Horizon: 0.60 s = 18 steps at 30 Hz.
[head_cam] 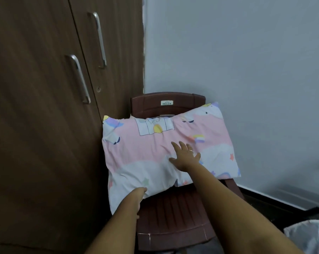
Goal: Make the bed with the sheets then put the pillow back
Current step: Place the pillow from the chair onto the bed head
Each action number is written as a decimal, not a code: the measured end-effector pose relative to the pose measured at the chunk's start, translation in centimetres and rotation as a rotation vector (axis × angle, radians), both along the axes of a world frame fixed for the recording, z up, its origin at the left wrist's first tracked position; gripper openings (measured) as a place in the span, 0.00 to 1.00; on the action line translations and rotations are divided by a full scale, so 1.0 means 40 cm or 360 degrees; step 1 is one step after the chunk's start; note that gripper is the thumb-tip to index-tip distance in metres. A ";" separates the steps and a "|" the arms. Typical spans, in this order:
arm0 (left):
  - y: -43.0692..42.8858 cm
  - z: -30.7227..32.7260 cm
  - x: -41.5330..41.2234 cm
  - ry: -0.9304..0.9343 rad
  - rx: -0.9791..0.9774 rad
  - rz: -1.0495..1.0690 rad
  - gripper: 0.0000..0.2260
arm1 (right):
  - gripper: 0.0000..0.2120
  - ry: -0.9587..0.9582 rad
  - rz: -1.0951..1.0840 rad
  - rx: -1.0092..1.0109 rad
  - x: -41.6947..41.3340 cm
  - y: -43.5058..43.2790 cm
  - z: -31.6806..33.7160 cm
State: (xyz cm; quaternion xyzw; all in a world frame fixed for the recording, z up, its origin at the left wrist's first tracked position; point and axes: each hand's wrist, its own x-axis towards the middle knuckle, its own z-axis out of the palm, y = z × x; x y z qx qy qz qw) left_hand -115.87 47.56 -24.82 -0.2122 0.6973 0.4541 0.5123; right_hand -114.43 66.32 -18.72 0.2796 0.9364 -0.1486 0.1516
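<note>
The head view shows a pink pillow (142,153) on a brown chair (173,215). The pillow leans on the chair's back, in the corner between a wardrobe (45,116) and the wall (255,70). It is not on the bed yet. The right hand (186,156) lies flat on top of the pillow, fingers spread wide, holding nothing. I think it stops the soft pillow from flopping. The left hand (136,200) is at the pillow's bottom corner. Its fingers are hidden under the pillow, so I cannot tell if they grip. Both hands look ready to lift it.
</note>
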 end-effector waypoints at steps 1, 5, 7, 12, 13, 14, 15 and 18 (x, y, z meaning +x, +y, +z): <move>0.004 -0.020 -0.016 -0.0050 0.0009 -0.0033 0.28 | 0.31 -0.0022 0.0021 -0.0005 -0.033 0.017 -0.011; 0.022 -0.047 -0.046 -0.0219 -0.0013 -0.0243 0.34 | 0.31 -0.0019 0.0162 -0.0043 -0.164 0.072 -0.023; 0.044 -0.049 -0.062 -0.0289 -0.0038 -0.0261 0.36 | 0.31 -0.0011 0.0246 -0.0020 -0.234 0.099 -0.030; 0.109 -0.050 -0.092 -0.0372 -0.0058 -0.0297 0.37 | 0.32 -0.0092 0.0500 0.0093 -0.374 0.160 -0.047; 0.118 -0.056 -0.089 -0.0425 -0.0063 -0.0327 0.38 | 0.32 -0.0104 0.0537 0.0109 -0.396 0.170 -0.049; 0.132 -0.073 -0.081 -0.0481 -0.0051 -0.0319 0.39 | 0.32 -0.0108 0.0561 0.0107 -0.420 0.185 -0.054; 0.142 -0.078 -0.073 -0.0509 -0.0036 -0.0273 0.41 | 0.32 -0.0103 0.0568 0.0097 -0.441 0.200 -0.058; 0.185 -0.095 -0.047 -0.0485 -0.0015 0.0180 0.46 | 0.34 -0.0122 0.0584 0.0103 -0.492 0.247 -0.062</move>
